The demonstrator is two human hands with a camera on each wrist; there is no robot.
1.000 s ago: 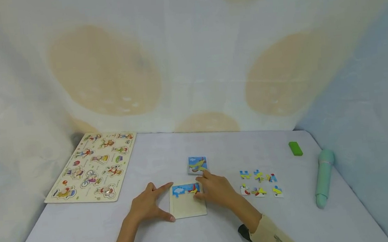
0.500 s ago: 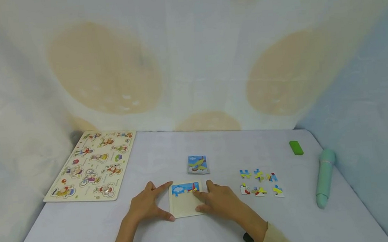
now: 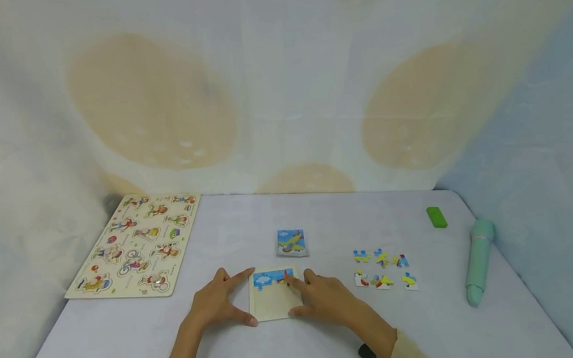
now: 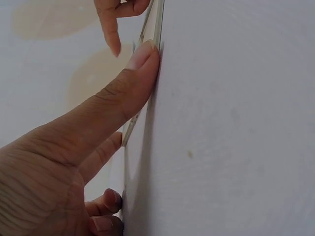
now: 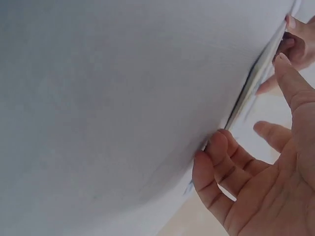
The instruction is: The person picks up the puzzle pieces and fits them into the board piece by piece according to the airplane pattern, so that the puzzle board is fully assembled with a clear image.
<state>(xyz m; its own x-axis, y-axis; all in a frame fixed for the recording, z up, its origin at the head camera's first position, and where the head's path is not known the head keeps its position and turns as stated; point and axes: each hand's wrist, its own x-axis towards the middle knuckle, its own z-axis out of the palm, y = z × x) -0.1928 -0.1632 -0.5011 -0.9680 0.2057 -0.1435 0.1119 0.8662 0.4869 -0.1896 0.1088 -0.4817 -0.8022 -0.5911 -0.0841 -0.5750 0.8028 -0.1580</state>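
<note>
A small square puzzle board (image 3: 273, 308) lies flat, its lower part bare wood. Along its upper edge sits a blue strip with a cloud puzzle piece (image 3: 262, 280) and a piece with a red airplane tail (image 3: 281, 275). My left hand (image 3: 214, 303) spans the board's left side, index finger at the top corner and thumb at the bottom one. In the left wrist view that thumb (image 4: 115, 98) touches the board's edge. My right hand (image 3: 328, 299) points its index fingertip onto the red-tailed piece, with the thumb near the board's right edge. That fingertip partly covers the piece.
Several loose puzzle pieces (image 3: 383, 282) lie in two rows to the right. Behind the board is a square airplane picture (image 3: 291, 242). A large figure puzzle board (image 3: 141, 243) lies at left. A green block (image 3: 436, 217) and a mint-green cylinder (image 3: 480, 264) are at far right.
My right hand has drawn back from beside the airplane picture, and its index fingertip now touches the red-tailed piece. That piece sits higher, level with the cloud piece. My left hand has stayed put.
</note>
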